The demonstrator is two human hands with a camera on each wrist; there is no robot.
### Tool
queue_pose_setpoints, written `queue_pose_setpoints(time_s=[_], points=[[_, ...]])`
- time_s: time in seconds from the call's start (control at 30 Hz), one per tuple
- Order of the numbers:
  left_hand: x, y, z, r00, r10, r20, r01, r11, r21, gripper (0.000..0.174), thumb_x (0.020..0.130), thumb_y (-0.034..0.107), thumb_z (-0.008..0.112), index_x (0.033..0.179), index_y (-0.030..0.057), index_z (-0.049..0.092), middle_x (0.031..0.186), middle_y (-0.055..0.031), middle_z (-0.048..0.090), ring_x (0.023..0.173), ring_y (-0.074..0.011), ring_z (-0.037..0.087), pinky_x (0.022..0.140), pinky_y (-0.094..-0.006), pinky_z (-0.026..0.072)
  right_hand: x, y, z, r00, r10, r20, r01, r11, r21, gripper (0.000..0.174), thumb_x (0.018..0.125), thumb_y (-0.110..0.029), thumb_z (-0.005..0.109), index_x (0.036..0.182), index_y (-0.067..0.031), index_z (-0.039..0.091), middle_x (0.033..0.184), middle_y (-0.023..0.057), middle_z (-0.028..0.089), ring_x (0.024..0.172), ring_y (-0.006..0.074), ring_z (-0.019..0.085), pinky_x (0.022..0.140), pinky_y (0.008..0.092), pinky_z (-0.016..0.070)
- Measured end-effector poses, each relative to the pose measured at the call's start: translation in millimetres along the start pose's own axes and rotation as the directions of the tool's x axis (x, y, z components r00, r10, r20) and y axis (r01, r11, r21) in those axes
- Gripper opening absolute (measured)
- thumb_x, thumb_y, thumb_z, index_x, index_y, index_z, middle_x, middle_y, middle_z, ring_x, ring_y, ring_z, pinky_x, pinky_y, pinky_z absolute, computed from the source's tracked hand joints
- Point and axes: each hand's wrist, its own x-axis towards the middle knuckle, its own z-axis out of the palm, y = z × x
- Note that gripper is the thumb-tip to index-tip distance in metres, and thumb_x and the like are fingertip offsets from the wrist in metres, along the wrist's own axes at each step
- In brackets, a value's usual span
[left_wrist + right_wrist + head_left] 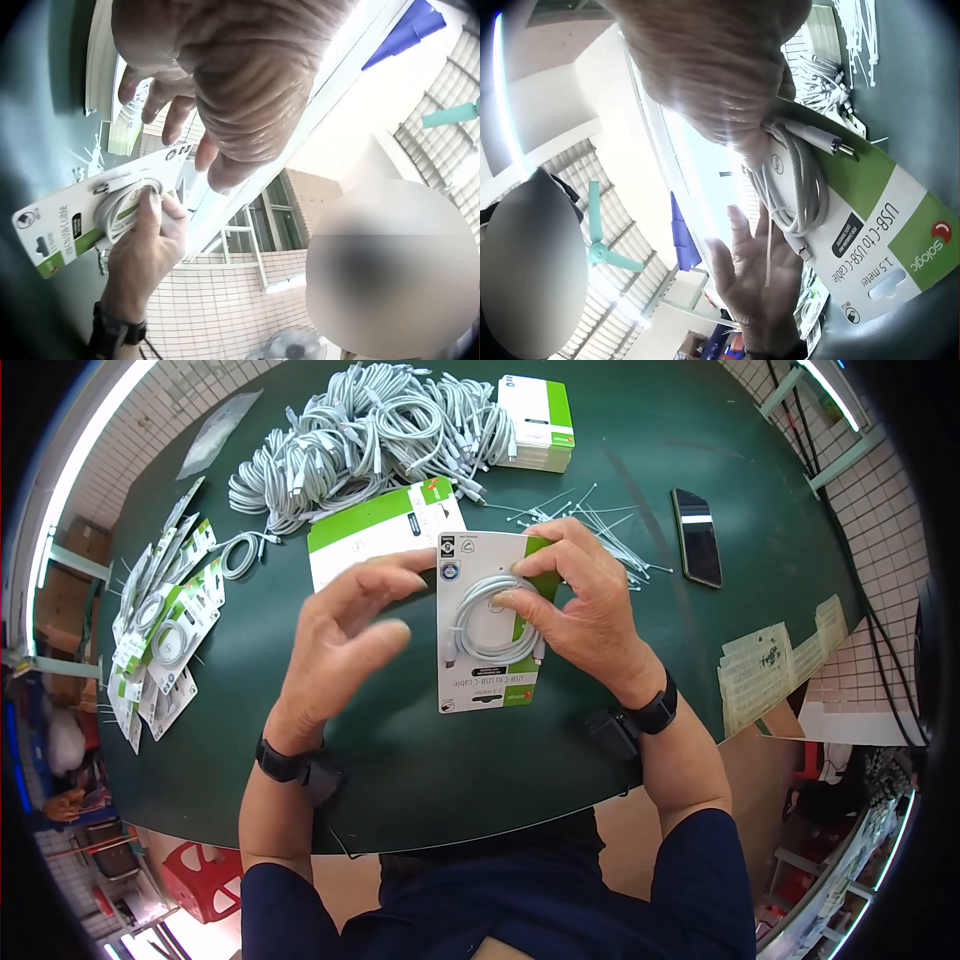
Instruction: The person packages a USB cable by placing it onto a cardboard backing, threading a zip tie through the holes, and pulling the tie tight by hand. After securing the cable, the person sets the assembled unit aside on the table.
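Observation:
In the head view my right hand [590, 600] pinches a white and green cable card [460, 685], thumb in front over a coiled white USB-C cable [468, 645]. The coil lies flat against the card, which reads "USB-C to USB-C cable" upside down. Two plugs stick out from the coil, and in the right wrist view a thin white cable tie [769, 259] trails from it. My left hand [345, 645] is just left of the card, fingers and thumb spread apart, holding nothing.
A large heap of coiled cables [380, 430] lies at the back beside a stack of cards [540, 420]. More cards [375, 525] lie behind my hands. Loose cable ties [605, 530] and a phone [697, 538] are to the right. Carded cables [165, 625] pile up at the left.

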Motion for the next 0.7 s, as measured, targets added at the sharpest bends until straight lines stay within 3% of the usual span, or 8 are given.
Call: queue_pose_setpoints(time_s=[0.1,0.23,0.37,0.53,0.7], points=[[5,12,3,0.948,-0.202,-0.247,0.146,0.963,-0.227,0.038,0.095,0.017,0.075,0.127,-0.0016,0.069,0.14,-0.0167,0.064,0.123,-0.024,0.065,0.099,-0.0351,0.0538,0,-1,2,0.999,-0.044,0.029,0.043,0.999,0.027,0.032,0.076,-0.01,0.092,0.096,-0.0043,0.067,0.109,0.0139,0.069,0.092,0.0271,0.07,0.076,0.0357,0.0572],[12,4,17,0.903,-0.375,-0.211,0.327,0.916,-0.232,0.037,0.099,0.017,0.073,0.129,-0.0028,0.066,0.13,-0.0145,0.07,0.116,-0.0187,0.068,0.095,-0.0333,0.0565,-1,-3,3,0.998,-0.042,0.055,0.039,0.998,0.056,0.032,0.076,-0.009,0.092,0.096,-0.0048,0.067,0.108,0.0132,0.069,0.092,0.0268,0.069,0.077,0.0354,0.0564],[14,-5,43,0.9,-0.421,-0.112,0.39,0.893,-0.223,0.035,0.1,0.014,0.072,0.131,-0.0022,0.066,0.122,-0.0108,0.073,0.107,-0.0146,0.07,0.091,-0.0317,0.0585,-2,1,5,0.991,-0.08,0.109,0.071,0.994,0.081,0.033,0.075,-0.009,0.092,0.096,-0.005,0.067,0.107,0.0127,0.069,0.093,0.0268,0.069,0.077,0.0352,0.0559],[11,-12,49,0.902,-0.426,-0.075,0.363,0.84,-0.402,0.035,0.101,0.012,0.072,0.133,-0.0018,0.065,0.118,-0.0084,0.074,0.103,-0.0135,0.071,0.092,-0.0319,0.0593,1,0,1,0.989,-0.066,0.132,0.053,0.994,0.099,0.033,0.074,-0.008,0.092,0.095,-0.0052,0.067,0.108,0.0127,0.069,0.093,0.0272,0.069,0.078,0.035,0.056],[1,-24,63,0.919,-0.352,-0.179,0.206,0.814,-0.543,0.034,0.101,0.013,0.071,0.132,-0.001,0.066,0.119,-0.0088,0.075,0.103,-0.0132,0.071,0.09,-0.0311,0.0599,1,-3,1,0.991,-0.051,0.126,0.036,0.993,0.113,0.033,0.074,-0.008,0.092,0.096,-0.0057,0.067,0.109,0.0129,0.069,0.094,0.0279,0.069,0.078,0.0357,0.0565]])
